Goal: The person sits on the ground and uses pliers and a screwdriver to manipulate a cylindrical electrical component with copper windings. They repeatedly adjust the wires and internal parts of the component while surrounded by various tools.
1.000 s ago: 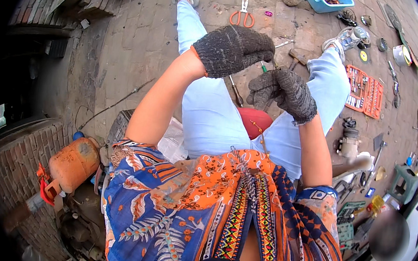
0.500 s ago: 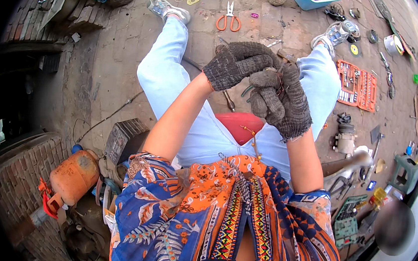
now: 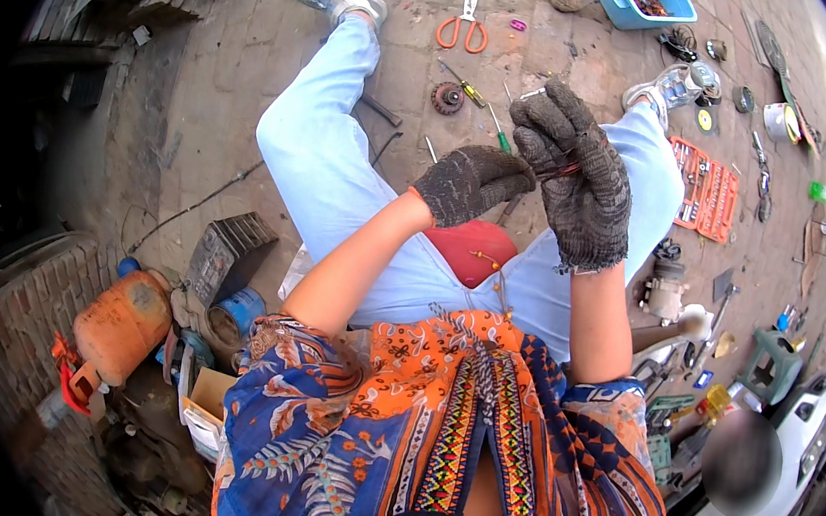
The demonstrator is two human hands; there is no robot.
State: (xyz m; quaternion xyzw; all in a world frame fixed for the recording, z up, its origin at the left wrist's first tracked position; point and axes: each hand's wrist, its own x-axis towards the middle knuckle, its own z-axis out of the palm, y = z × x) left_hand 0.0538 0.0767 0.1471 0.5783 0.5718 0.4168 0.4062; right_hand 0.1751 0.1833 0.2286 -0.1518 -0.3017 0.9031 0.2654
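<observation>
Strand (image 3: pixel 563 171), thin and reddish, lying across the right hand (image 3: pixel 584 190) at the fingers — handling apparently under way, with no finished state visible; what remains cannot be judged. A toothed round part (image 3: pixel 447 98) rests unheld on the paved ground (image 3: pixel 230 91). Left hand (image 3: pixel 480 185): back upward, bent fingers pressed together, tips pointing right, just beside the strand; whether they pinch it cannot be told. Right hand: raised, fingers bent, directed up and left — closure on the strand unclear.

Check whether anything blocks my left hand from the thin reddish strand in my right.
Nothing visible stands in the way: the left hand is right beside the thin reddish strand held in the right hand. Whether it touches the strand is unclear.
</observation>
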